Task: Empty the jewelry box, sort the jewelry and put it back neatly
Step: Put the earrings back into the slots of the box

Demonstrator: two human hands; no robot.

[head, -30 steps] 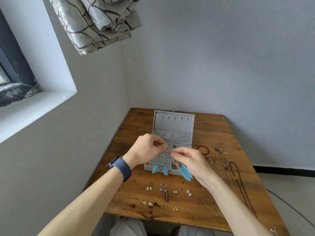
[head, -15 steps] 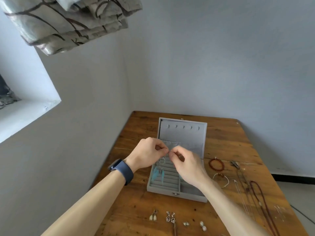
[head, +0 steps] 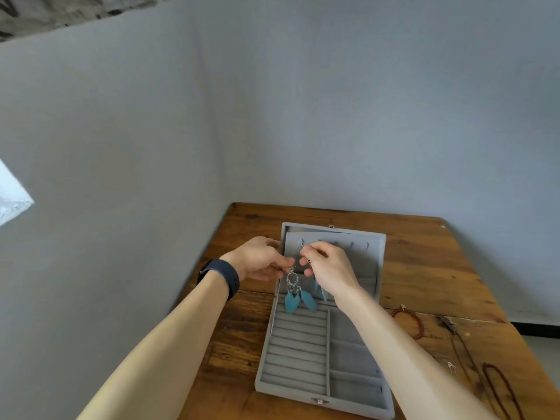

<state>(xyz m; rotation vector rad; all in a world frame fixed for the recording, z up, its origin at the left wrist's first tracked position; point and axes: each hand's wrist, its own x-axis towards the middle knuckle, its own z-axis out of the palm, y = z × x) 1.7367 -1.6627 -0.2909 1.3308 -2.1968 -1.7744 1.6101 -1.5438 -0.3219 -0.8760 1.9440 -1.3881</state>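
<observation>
Grey walls are met by a wooden bench [head: 424, 268] in a corner. An open grey jewelry box [head: 298, 344] is set toward the bench's left edge, its lid [head: 360, 259] raised on the far side. A blue feather earring [head: 295, 295] is pinched by the left hand [head: 257, 262] before the lid; a second earring [head: 317, 287] is pinched by the right hand [head: 328, 268]. A beaded bracelet [head: 415, 324] is laid toward the right edge.

Matt grey velvety jewelry box [head: 297, 350] on rough-grained wooden table [head: 424, 268]
</observation>
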